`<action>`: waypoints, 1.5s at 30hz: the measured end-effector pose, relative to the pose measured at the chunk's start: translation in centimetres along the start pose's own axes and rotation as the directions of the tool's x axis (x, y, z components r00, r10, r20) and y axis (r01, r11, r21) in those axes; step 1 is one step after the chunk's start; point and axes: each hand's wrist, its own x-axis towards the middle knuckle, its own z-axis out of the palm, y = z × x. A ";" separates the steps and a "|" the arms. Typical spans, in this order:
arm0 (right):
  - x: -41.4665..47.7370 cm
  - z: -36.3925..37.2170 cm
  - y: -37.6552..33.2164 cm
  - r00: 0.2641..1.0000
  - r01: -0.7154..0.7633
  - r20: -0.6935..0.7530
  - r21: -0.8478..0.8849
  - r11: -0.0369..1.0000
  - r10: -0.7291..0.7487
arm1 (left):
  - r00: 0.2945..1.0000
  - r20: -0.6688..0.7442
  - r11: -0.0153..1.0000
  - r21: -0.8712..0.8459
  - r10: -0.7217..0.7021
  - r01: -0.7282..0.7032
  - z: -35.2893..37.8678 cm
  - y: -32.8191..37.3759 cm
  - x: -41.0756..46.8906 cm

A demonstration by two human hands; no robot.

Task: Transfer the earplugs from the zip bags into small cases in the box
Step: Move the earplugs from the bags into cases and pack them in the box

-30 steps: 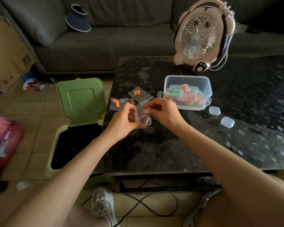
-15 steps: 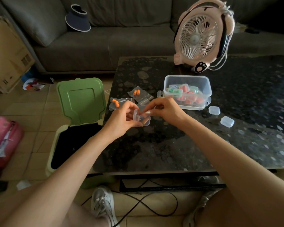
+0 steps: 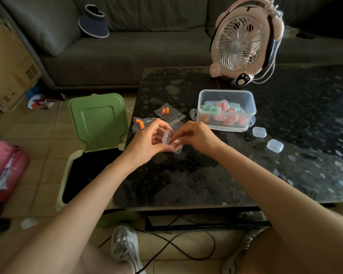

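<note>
My left hand (image 3: 147,141) holds a small clear case (image 3: 166,137) with its lid open, above the dark table. The fingers of my right hand (image 3: 196,137) pinch at the case from the right; what they hold is hidden. Two zip bags with orange earplugs lie just behind my hands, one (image 3: 169,113) further back and one (image 3: 142,125) to the left. A clear plastic box (image 3: 226,95) with several filled cases stands to the right of the bags. Two empty small cases sit right of the box, one (image 3: 259,132) nearer it and one (image 3: 275,145) further out.
A pink desk fan (image 3: 244,40) stands at the back of the table (image 3: 206,178). A green bin (image 3: 75,175) with its lid up stands on the floor at the table's left edge. A grey sofa (image 3: 127,48), a cardboard box (image 3: 10,62) and floor cables (image 3: 186,252) surround it.
Both hands have shifted slightly toward me and to the left with the case. The case lid now stands more upright between my fingers.
</note>
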 end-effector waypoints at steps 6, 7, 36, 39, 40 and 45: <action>-0.1 0.2 0.1 0.999 -0.046 0.012 0.070 0.996 0.045 | 1.000 0.004 1.000 -0.022 -0.002 0.002 0.2 0.0 0.0; -0.1 0.2 0.1 0.998 -0.059 0.003 0.090 0.994 0.059 | 1.000 0.000 1.000 -0.028 0.001 -0.001 0.2 0.1 0.0; -0.6 -6.7 0.6 0.788 -0.298 -0.365 0.480 0.825 0.497 | 0.953 -0.239 0.820 0.497 -0.185 0.284 -0.5 -0.6 4.5; -0.2 -7.2 1.3 0.743 -0.328 -0.363 0.536 0.778 0.563 | 0.940 -0.227 0.767 0.545 -0.255 0.340 -0.2 -1.2 4.8; -0.1 -7.3 1.6 0.731 -0.331 -0.362 0.553 0.765 0.578 | 0.940 -0.209 0.759 0.554 -0.271 0.342 0.1 -1.3 4.8; 0.4 -7.4 2.3 0.700 -0.315 -0.364 0.615 0.723 0.614 | 0.969 -0.120 0.726 0.645 -0.215 0.241 2.0 -1.2 4.9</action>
